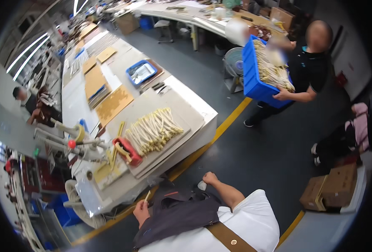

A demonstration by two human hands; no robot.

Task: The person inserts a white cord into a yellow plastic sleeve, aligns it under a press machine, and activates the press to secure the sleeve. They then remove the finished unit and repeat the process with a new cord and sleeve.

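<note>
My left hand (141,212) is closed in a pinch on a short cream strip (147,195), which sticks up from the fingers beside the table's near end. My right hand (210,178) hangs in front of me over the floor, its fingers curled in; whatever they may hold is hidden. On the table, a row of cream strips (154,130) with yellowish ends lies side by side on a stack of pale boards (186,122). A red tape dispenser (127,151) stands at the left of that row.
To the right, a person in black (307,71) carries a blue crate (253,80) full of similar strips. A floor fan (234,63) stands behind the crate. Cardboard boxes (335,187) sit at the lower right. A blue tray (141,72) rests farther along the table.
</note>
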